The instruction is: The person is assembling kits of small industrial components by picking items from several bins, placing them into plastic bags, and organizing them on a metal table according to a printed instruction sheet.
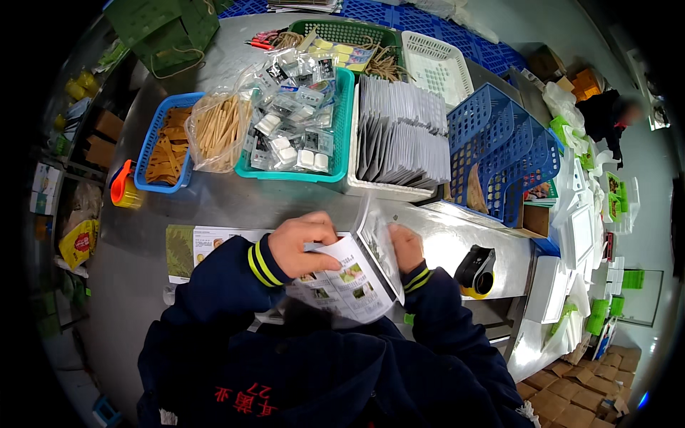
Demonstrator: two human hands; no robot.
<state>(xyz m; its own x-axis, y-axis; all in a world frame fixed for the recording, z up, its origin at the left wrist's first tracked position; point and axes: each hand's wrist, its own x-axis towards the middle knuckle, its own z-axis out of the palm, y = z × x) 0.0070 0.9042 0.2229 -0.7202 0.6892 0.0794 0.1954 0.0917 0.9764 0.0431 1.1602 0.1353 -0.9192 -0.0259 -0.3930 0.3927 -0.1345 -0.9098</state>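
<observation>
My left hand (303, 244) grips a printed leaflet (349, 282) with small colour photos, tilted over the near edge of the metal table. Against the leaflet's right side is a clear plastic bag (376, 232), and my right hand (405, 248) is closed on its edge. Whether the leaflet is partly inside the bag, I cannot tell. Flat on the table, partly behind my left forearm, lie more printed sheets (207, 241) with a green panel at the left end.
Along the back stand a blue basket of brown pieces (189, 139), bagged wooden sticks (217, 132), a teal basket (346, 118) of small packets, a box of grey-white envelopes (403, 135) and blue perforated racks (499, 143). A tape dispenser (477, 271) sits right; a tape roll (127, 189) left.
</observation>
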